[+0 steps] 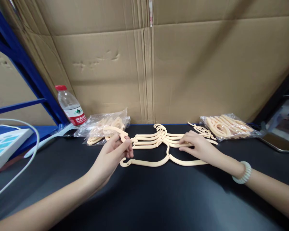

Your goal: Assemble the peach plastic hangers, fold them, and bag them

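Observation:
My left hand (119,146) pinches a cream plastic hanger piece (115,129), a curved arm raised above the dark table. Beneath that hand, one cream hanger (150,163) lies flat and opened out, its left tip curled into a small hook. Behind it, several matching hangers (148,142) lie overlapped in a row, their hooks bunched at the middle. My right hand (198,146) rests over the right arms of this row, thumb and fingers apart around an arm. The palm partly hides those arms and the front hanger's right end.
Clear bags of cream hanger parts lie at the back, a left bag (98,128) and a right bag (228,126). Loose pieces (203,131) sit beside the right one. A water bottle (71,106), white cable (36,141) and blue frame (26,67) stand left; cardboard (207,64) walls the back.

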`<control>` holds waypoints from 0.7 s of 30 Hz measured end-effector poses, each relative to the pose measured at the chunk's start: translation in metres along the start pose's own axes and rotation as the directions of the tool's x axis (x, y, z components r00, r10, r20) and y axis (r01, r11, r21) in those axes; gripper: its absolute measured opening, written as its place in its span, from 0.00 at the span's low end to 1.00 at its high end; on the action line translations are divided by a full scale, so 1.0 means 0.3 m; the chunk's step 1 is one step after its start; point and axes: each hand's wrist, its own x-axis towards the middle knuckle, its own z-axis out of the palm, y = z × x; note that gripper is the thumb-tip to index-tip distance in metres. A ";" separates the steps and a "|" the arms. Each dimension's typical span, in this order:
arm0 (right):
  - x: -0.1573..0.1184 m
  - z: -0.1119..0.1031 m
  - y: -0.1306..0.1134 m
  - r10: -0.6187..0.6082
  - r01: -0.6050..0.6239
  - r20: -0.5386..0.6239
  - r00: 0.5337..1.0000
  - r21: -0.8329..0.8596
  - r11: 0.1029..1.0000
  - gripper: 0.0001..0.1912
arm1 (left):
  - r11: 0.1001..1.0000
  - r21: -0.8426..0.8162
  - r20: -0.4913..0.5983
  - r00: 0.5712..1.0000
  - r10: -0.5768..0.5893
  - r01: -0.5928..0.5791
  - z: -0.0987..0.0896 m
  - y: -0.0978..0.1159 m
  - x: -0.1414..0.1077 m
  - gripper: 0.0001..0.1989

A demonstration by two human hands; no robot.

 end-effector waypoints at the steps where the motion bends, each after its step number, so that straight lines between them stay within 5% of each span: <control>1: 0.003 0.006 -0.006 0.000 0.000 -0.010 1.000 -0.015 1.000 0.02 | 1.000 -0.011 -0.002 1.000 -0.006 0.006 0.000 -0.003 0.003 0.13; 10: 0.020 0.017 -0.014 0.027 -0.029 -0.039 0.999 -0.039 0.999 0.03 | 1.000 -0.001 0.024 0.999 0.028 -0.028 -0.005 -0.001 0.004 0.12; 16: 0.023 -0.007 -0.006 0.169 -0.164 -0.161 0.972 0.042 0.986 0.06 | 0.999 0.013 0.022 0.999 0.048 -0.048 -0.006 0.000 0.002 0.11; 21: 0.017 -0.061 -0.011 0.149 -0.126 -0.257 0.955 0.102 0.987 0.06 | 0.993 -0.115 0.033 0.999 -0.006 0.009 -0.006 -0.004 0.002 0.13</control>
